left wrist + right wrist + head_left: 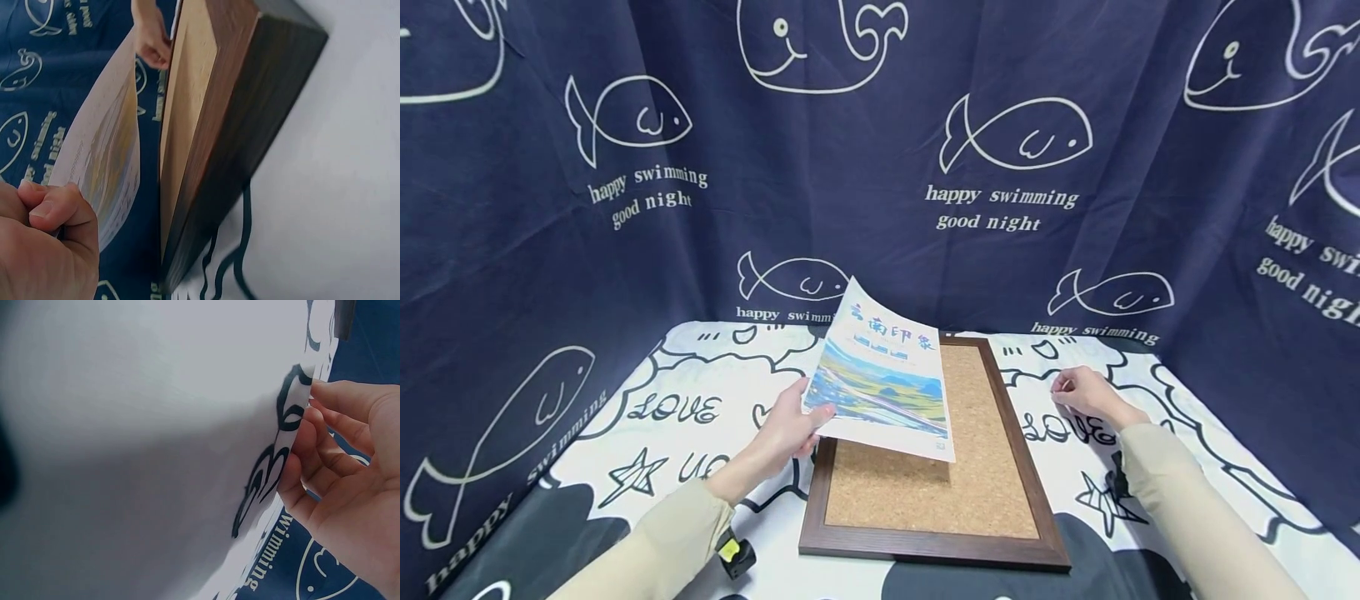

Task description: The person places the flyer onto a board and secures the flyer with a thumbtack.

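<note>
My left hand [790,423] grips the left edge of a printed poster [887,375], thumb on its front. Blue Chinese characters top the sheet, with a colourful landscape below. The poster is held tilted over the left part of a cork board [932,500] with a dark brown wooden frame [925,546]. In the left wrist view the poster [109,150] bows beside the frame's thick edge. To the right of the board, my right hand [1090,396] is low over the cloth, fingers bent and fingertips [300,434] at the surface. I cannot tell whether they pinch something small.
A white cloth [685,379] with black doodles and lettering covers the table. Dark blue curtains [865,192] with fish drawings hang close behind and on both sides. A small black device with a yellow patch [733,554] is at the left wrist.
</note>
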`<state>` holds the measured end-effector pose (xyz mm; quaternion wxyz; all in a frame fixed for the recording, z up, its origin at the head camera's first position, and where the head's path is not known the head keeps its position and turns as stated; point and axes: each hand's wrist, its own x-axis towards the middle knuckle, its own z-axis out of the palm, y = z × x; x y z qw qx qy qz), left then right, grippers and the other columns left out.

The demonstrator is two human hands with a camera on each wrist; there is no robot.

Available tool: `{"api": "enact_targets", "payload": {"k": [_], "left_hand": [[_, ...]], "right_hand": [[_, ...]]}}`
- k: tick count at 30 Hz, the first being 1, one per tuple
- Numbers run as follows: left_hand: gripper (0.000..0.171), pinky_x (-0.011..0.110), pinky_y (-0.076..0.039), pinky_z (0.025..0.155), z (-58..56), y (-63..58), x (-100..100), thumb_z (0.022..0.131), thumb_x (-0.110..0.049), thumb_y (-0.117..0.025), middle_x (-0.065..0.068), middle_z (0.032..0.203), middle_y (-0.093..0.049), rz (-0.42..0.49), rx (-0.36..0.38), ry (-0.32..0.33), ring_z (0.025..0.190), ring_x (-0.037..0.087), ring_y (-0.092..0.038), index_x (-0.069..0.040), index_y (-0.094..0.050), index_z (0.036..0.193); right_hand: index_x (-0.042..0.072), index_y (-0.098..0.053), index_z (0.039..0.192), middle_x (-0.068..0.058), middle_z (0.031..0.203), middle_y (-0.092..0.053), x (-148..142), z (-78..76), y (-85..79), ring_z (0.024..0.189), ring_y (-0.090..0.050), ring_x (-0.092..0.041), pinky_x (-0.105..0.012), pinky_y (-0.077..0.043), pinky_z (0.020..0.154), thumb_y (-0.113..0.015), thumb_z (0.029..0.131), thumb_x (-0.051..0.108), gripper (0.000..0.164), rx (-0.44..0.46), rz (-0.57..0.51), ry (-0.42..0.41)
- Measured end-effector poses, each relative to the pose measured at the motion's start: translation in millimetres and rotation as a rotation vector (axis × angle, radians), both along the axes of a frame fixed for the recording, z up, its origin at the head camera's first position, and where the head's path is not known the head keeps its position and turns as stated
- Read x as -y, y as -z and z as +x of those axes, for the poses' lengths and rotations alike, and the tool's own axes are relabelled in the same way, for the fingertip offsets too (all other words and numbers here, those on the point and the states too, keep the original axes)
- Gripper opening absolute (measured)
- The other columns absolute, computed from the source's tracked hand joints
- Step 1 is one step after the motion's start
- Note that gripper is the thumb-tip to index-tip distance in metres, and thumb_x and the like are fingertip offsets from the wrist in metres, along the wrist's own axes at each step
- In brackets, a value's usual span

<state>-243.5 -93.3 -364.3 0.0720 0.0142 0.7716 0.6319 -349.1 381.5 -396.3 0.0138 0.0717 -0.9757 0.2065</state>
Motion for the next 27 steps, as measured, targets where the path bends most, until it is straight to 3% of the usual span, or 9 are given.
{"api": "enact_targets", "payload": {"k": [5,12,21,27], "left_hand": [[0.042,0.018,-0.031,0.039,2.2,3.9,-13.5,0.098,-0.013,-0.054,0.003,0.075,-0.061,-0.022,-0.005,-0.009,0.041,0.006,-0.038,-0.014,-0.042,0.139],[0.034,0.018,-0.028,0.038,8.2,8.3,-28.1,0.098,-0.013,-0.053,-0.001,0.071,-0.052,0.016,0.000,0.029,0.041,0.005,-0.035,-0.010,-0.045,0.131],[0.033,0.017,-0.034,0.039,19.4,8.5,-43.5,0.099,-0.014,-0.053,0.001,0.075,-0.055,0.009,-0.008,0.041,0.043,0.004,-0.040,-0.009,-0.043,0.130],[0.037,0.016,-0.032,0.038,23.9,11.2,-49.9,0.099,-0.013,-0.051,0.005,0.080,-0.060,0.025,-0.006,0.051,0.042,0.005,-0.040,-0.010,-0.040,0.134]], "right_hand": [[-0.002,-0.065,0.083,-0.009,0.074,-0.065,0.0,1.1,-0.2,0.063,-0.053,-0.014,-0.027,-0.040,0.058,-0.066,0.084,0.007,0.009,-0.036,0.004,-0.029],[-0.002,-0.065,0.084,-0.010,0.074,-0.065,-0.5,2.3,-0.3,0.064,-0.052,-0.013,-0.028,-0.040,0.058,-0.066,0.084,0.007,0.009,-0.040,0.001,-0.034],[-0.002,-0.065,0.085,-0.010,0.076,-0.065,1.4,3.0,-0.2,0.065,-0.053,-0.014,-0.026,-0.041,0.059,-0.065,0.085,0.007,0.009,-0.017,0.002,-0.006],[-0.002,-0.065,0.085,-0.008,0.075,-0.065,0.5,1.1,0.1,0.064,-0.053,-0.014,-0.026,-0.040,0.060,-0.064,0.085,0.007,0.009,-0.024,0.002,-0.013]]}}
